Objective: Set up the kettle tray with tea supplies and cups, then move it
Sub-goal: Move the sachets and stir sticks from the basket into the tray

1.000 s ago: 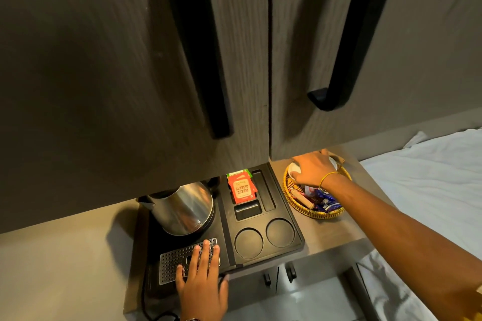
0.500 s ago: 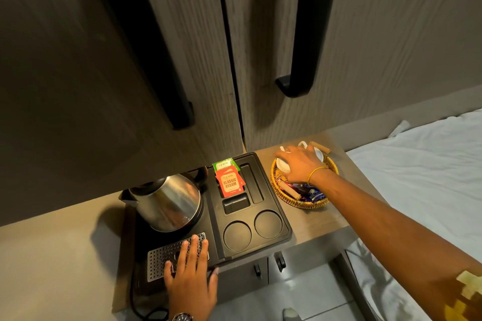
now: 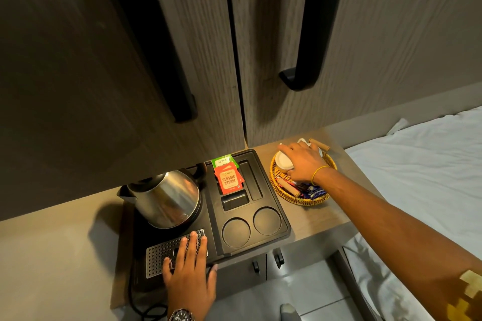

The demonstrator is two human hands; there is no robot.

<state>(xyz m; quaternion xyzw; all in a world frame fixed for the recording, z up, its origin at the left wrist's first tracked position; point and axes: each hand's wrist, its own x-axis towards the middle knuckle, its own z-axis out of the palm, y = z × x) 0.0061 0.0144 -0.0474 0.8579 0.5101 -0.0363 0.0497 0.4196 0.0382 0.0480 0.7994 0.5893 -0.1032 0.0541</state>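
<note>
A black kettle tray (image 3: 284,221) sits on a low wooden shelf. It carries a steel kettle (image 3: 167,198) at the left, red and green tea sachets (image 3: 228,180) in a back slot, and two round cup recesses (image 3: 250,227) that hold nothing. My left hand (image 3: 190,273) lies flat on the tray's metal drip grate (image 3: 159,258). My right hand (image 3: 302,161) is closed over a white cup (image 3: 283,161) lying in a wicker basket (image 3: 300,198) to the right of the tray.
The basket also holds paper sticks and dark sachets (image 3: 310,191). Wardrobe doors with long black handles (image 3: 307,65) hang just above the shelf. A bed with a white sheet (image 3: 422,159) is at the right. A black cord (image 3: 140,307) trails off the shelf's front left.
My right hand has settled its grip around the white cup in the basket. The view has shifted a little; my left hand stays on the grate.
</note>
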